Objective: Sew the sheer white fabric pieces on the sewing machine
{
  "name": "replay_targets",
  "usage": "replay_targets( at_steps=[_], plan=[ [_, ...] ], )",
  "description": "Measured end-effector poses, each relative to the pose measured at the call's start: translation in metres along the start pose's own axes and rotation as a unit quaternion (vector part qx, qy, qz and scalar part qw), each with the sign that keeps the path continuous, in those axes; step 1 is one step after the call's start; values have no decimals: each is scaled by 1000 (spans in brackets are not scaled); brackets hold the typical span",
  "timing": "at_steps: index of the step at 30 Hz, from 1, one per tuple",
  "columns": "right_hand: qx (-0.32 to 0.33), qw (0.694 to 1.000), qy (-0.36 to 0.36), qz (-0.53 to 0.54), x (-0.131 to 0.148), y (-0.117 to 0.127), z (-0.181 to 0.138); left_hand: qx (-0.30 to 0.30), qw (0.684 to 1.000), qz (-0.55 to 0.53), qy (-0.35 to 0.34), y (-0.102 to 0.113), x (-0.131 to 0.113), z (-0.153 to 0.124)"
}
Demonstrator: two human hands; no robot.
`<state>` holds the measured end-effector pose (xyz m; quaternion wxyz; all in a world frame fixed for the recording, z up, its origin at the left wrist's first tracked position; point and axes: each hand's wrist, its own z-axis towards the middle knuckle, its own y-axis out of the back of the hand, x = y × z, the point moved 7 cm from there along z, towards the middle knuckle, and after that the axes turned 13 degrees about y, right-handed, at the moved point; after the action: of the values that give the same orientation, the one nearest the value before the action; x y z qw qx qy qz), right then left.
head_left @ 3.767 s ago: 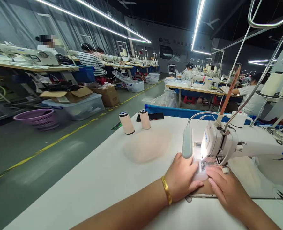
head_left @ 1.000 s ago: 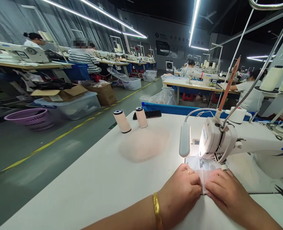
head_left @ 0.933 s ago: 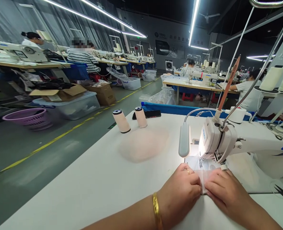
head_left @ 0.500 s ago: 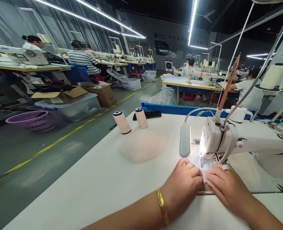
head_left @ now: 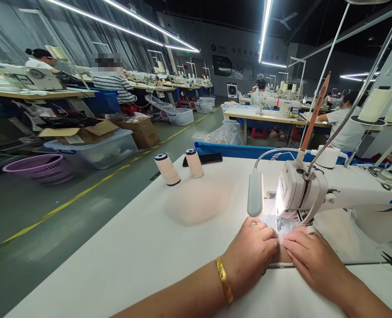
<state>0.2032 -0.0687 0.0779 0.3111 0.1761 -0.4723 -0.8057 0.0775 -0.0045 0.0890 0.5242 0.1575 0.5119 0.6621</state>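
A white sewing machine (head_left: 341, 194) stands on the white table (head_left: 142, 247), its lamp (head_left: 255, 198) lighting the needle area. My left hand (head_left: 250, 254), with a gold bangle and a ring, lies curled just left of the presser foot, fingertips pressed on a small white fabric piece (head_left: 275, 225). My right hand (head_left: 310, 260) rests opposite it with the fingers pressed together on the same piece. The two hands nearly touch, and most of the fabric is hidden under them.
Two thread spools (head_left: 167, 169) and a black phone (head_left: 204, 158) sit at the table's far edge. Large thread cones (head_left: 376, 105) stand on a rack at the right. Scissors (head_left: 390, 260) lie at the right edge. Other people sit at machines across the aisle.
Both hands have slid a little forward toward the needle with the fabric since a second ago. Compared with the oldest frame the left hand's fingers are more curled.
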Motion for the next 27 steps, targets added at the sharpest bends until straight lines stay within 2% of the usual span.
replay_targets(
  at_steps=[10, 16, 22, 27],
  plan=[
    [17, 998, -62, -8, -13, -5, 4, 17, 999, 32, 23, -9, 15, 13],
    [16, 996, -86, -29, -17, -12, 0, 38, 998, -3, 57, -8, 23, 19],
    [-1, 997, -66, -40, -20, -18, -2, 51, 994, 1, 95, -7, 30, 16],
    [-22, 997, -41, -61, -24, -25, -6, 65, 986, 74, 138, -6, 39, 15]
  ],
)
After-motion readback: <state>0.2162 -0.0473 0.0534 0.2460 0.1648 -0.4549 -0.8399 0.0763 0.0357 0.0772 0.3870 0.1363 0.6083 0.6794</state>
